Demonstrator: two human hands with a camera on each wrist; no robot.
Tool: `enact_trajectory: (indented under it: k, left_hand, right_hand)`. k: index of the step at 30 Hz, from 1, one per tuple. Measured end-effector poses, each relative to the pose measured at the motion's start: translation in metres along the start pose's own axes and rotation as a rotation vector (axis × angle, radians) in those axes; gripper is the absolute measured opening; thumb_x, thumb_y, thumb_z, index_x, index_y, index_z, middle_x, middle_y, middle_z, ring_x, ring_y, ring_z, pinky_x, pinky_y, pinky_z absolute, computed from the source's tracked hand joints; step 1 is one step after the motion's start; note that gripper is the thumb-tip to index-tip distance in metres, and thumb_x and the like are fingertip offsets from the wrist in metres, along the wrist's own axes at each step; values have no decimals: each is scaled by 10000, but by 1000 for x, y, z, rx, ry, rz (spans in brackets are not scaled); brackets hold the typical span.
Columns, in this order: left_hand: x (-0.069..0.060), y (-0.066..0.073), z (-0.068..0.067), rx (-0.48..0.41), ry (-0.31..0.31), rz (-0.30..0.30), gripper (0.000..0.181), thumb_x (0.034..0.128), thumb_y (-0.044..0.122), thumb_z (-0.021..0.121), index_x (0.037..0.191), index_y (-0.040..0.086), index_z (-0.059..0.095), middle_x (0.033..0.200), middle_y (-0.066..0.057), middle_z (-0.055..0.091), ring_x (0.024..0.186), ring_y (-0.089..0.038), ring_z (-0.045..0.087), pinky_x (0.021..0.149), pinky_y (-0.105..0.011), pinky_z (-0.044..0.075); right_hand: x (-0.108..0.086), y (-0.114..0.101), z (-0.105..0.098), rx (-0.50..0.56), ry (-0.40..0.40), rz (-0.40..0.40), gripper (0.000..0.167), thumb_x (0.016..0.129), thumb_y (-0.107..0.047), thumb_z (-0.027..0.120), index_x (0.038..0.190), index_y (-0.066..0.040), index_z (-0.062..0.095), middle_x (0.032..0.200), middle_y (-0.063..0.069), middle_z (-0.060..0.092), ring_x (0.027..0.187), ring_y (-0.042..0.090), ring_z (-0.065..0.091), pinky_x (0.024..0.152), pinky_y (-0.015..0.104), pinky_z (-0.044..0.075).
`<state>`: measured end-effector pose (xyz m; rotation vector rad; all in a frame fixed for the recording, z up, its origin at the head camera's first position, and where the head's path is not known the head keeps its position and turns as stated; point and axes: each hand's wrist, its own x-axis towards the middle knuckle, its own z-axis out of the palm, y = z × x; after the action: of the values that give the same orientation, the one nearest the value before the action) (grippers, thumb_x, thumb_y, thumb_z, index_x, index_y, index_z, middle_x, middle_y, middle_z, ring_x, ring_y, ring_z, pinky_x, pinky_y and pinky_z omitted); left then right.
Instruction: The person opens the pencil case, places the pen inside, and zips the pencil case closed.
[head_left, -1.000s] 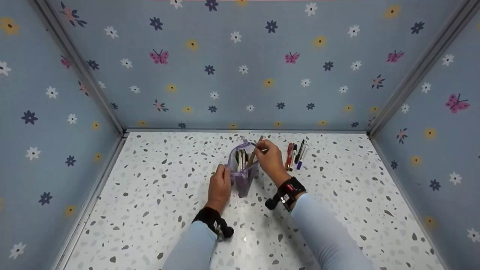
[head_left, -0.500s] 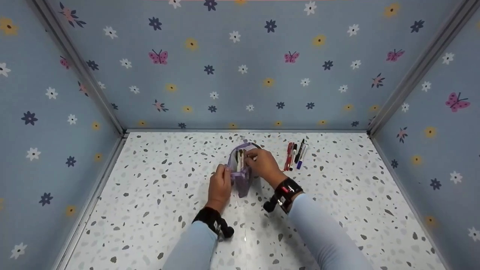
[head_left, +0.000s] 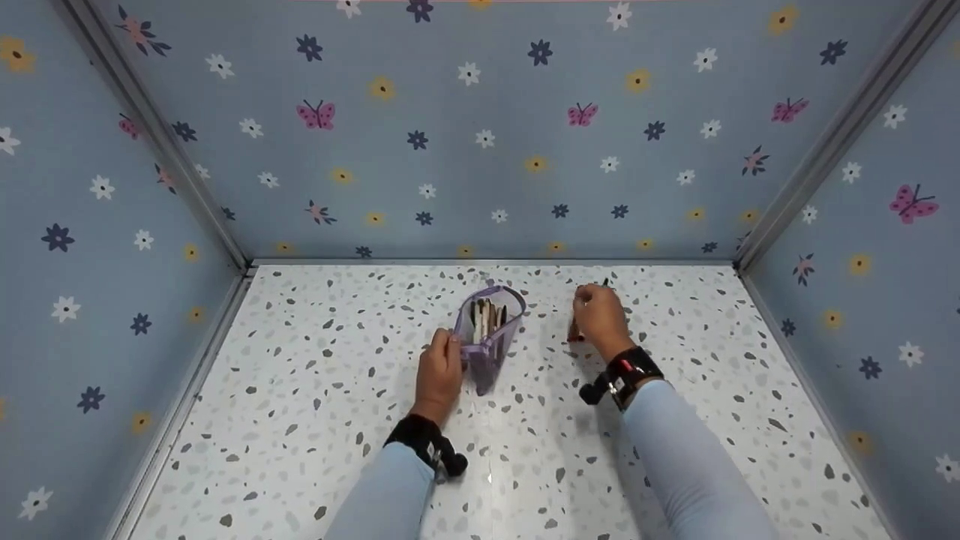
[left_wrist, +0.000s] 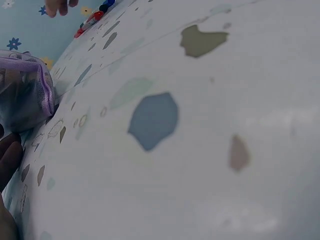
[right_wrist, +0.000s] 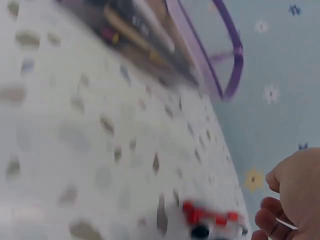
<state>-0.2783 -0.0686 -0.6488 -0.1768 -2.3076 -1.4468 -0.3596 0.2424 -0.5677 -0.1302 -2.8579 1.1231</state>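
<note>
A purple mesh pencil case (head_left: 491,360) stands with its top unzipped and several pens and pencils (head_left: 484,319) upright inside. My left hand (head_left: 439,371) grips its near left rim, thumb on top. In the left wrist view, the case (left_wrist: 22,95) shows at the left edge. My right hand (head_left: 602,315) is over the loose markers and covers most of them; a red marker (head_left: 575,334) peeks out below it. In the right wrist view, the right hand (right_wrist: 295,200) has loosely bent fingers, nothing visible in them, and is apart from the blurred red marker (right_wrist: 215,216).
The speckled white tabletop (head_left: 322,375) is enclosed by flowered blue panels (head_left: 487,112) at the back and both sides. Metal strips edge it. The pencil case stands left of the markers, with bare tabletop between them.
The right hand put a brown pencil into the case, let it go, and moved right to above the markers. My left hand keeps holding the case in place.
</note>
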Motion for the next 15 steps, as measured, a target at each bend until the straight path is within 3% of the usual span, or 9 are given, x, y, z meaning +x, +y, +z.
enact_trajectory:
  k: [3,7,15]
  left_hand:
    - [0,0,1,1,5,-1,196,1201,176,503,1020,107,535,758,17,534,670,-118,505,635,-304,434]
    - [0,0,1,2,0,-2,199,1203,180,499,1021,110,539,766,16,561,674,-115,519,633,-298,442]
    - [0,1,0,5,-20,-21,209,1205,176,488,1006,118,511,766,24,534,677,-111,502,632,-283,438]
  right_hand:
    - [2,24,-7,-54,21,27,334,1128,-136,636,1410,10,740,1432,253,688,1068,366,746,899,510,613]
    - [-4,44,-11,-89,-14,30,373,1132,-116,597,1460,33,691,1537,348,583,1197,441,700,997,558,599]
    - [-31,35,-27,42,-7,-25,391,1111,-67,536,1423,90,713,1407,341,693,1216,470,697,1109,609,563]
